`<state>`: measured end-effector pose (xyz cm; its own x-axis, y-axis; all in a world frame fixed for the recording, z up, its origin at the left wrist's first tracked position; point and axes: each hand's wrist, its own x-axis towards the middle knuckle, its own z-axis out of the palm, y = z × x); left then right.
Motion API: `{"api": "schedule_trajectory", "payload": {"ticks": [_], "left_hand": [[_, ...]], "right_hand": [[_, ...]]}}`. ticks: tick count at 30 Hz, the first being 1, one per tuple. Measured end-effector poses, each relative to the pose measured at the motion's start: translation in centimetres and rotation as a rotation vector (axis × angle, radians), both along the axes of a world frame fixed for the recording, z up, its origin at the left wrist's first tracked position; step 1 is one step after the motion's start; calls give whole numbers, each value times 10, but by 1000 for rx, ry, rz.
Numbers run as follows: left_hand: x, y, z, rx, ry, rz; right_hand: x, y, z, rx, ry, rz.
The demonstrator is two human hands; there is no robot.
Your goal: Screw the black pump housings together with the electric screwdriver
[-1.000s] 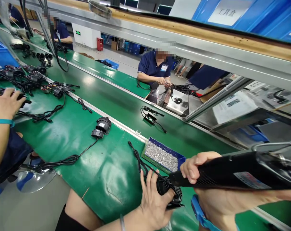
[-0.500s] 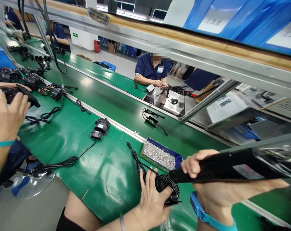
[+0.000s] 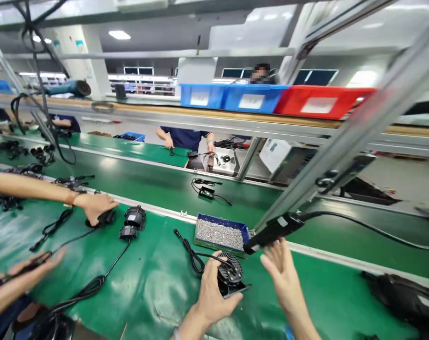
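Observation:
My left hand [image 3: 214, 295] rests on the green work surface with its fingers and thumb around a black round finned device [image 3: 231, 270] on a flat bracket. A coiled black cord [image 3: 195, 262] with a plug end lies to the left of that device. My right hand [image 3: 281, 274] has its fingers stretched out, just below a black electric screwdriver [image 3: 276, 232]. The screwdriver is tilted, with its tip end toward the screw box and its cable running off to the right. Whether my right fingertips touch it I cannot tell.
A blue box of small screws [image 3: 219, 232] stands behind my left hand. Another black device [image 3: 132, 222] trails its cord to the left. A co-worker's hand [image 3: 94, 208] grips a black part there. A metal post [image 3: 313, 156] slants up at right; a black object [image 3: 402, 297] lies at far right.
The screwdriver, gripped in my right hand before, is now farther back with that hand opened below it. My view has tilted up. The co-worker at left has reached across to another part.

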<state>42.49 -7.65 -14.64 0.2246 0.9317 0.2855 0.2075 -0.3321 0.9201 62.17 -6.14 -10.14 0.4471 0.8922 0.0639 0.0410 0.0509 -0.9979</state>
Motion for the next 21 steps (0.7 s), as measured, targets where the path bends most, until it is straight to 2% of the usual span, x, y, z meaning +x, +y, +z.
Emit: {"api": "schedule_trajectory", "payload": {"ticks": [4, 6, 8, 11, 14, 17, 18, 20, 21], "left_hand": [[-10, 8, -6, -176, -228, 40], [-17, 11, -9, -234, -334, 72], [-31, 15, -8, -232, -276, 95], [-73, 29, 10, -183, 4, 67], [-144, 61, 47, -131, 91, 102], [-224, 106, 83, -75, 180, 162], [-248, 122, 91, -72, 282, 93], [-284, 148, 97, -66, 435, -44], [-295, 158, 95, -72, 456, -65]], "right_hand": [[-29, -42, -74, -20, -9, 345], [-52, -48, -98, -51, -17, 442], [-77, -44, -110, -49, -35, 460], [-106, -33, -117, 27, -128, 382], [-117, -25, -118, 29, -284, 235], [-107, -24, -108, -121, -432, 166], [-100, -26, -102, -153, -461, 160], [-83, -35, -85, -183, -406, 199], [-74, -42, -76, -206, -285, 248]]}}
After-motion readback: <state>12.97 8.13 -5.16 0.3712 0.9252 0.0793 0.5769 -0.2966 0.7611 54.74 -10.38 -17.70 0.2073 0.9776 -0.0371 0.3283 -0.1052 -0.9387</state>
